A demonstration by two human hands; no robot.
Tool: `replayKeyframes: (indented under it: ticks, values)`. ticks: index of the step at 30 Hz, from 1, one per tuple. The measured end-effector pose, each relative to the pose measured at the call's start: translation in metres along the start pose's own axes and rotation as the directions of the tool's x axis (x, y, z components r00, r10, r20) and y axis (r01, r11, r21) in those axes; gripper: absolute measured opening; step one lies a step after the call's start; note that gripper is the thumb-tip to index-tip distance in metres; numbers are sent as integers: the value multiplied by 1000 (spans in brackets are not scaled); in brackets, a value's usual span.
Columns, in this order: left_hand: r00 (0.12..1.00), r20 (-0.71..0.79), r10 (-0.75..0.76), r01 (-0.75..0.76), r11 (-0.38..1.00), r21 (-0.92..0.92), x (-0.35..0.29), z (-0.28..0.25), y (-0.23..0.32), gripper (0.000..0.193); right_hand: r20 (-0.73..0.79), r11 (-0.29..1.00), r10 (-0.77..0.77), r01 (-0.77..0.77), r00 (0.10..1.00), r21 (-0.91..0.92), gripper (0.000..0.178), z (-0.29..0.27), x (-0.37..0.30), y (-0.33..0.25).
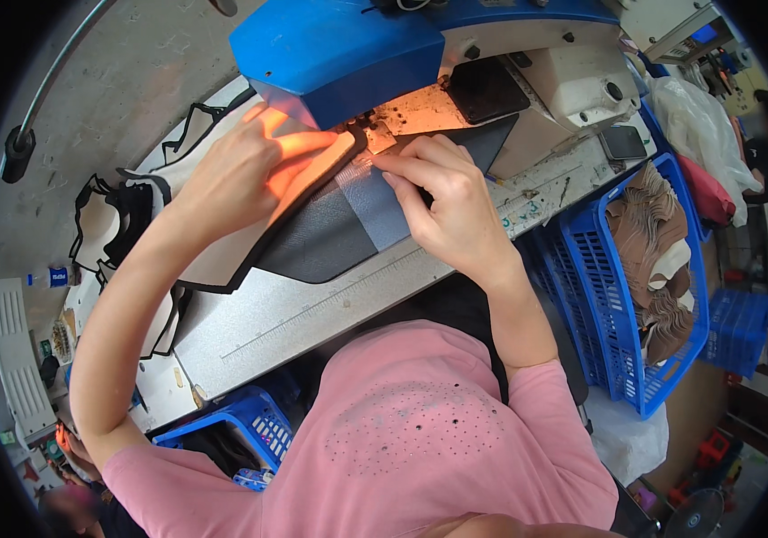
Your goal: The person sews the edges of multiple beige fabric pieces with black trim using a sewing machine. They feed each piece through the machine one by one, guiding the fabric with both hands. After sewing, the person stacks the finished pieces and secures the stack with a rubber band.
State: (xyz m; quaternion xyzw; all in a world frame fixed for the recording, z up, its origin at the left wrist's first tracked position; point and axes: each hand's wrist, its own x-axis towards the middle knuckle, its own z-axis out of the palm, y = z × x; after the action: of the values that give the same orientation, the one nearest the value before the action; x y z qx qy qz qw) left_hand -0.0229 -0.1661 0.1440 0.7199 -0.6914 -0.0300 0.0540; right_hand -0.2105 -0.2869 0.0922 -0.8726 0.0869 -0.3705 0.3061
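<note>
Under the head of a blue-and-white sewing machine (339, 63) lies a dark grey leather piece (312, 238) with a lighter blue-grey band. A pale panel with a black edge (214, 260) overlaps its left side. My left hand (241, 170) rests on this panel, fingers apart, the index finger pointing toward the lit stitching area. Close to the same spot, over the grey leather, my right hand (447, 193) has its thumb and fingertips pinched together. What they hold, if anything, is too small to make out. Orange light falls on the left fingers; the needle itself is hidden.
More black-edged pale pieces (102, 220) lie at the left. A ruler scale runs along the table's front (312, 327). Blue crates (612, 314), one with brown pieces, stand at the right; another blue basket (263, 421) sits below. A phone (621, 142) lies on the table.
</note>
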Motion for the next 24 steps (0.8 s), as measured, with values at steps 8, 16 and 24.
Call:
replayKeyframes:
  ticks: [8, 16, 24]
  values:
    - [992, -84, -95, 95, 995, -9, -7, 1, 23, 39, 14, 1000, 18, -19, 1000, 22, 16, -2, -1, 0]
    - [953, 56, -297, 300, 952, -59, -8, -5, 66, 35, 60, 999, -2, -1, 998, 40, 15, -5, 1, -3]
    - [958, -176, -228, 235, 972, 23, -3, 12, 51, 40, 97, 1000, 14, -16, 995, 22, 11, -4, 1, -3]
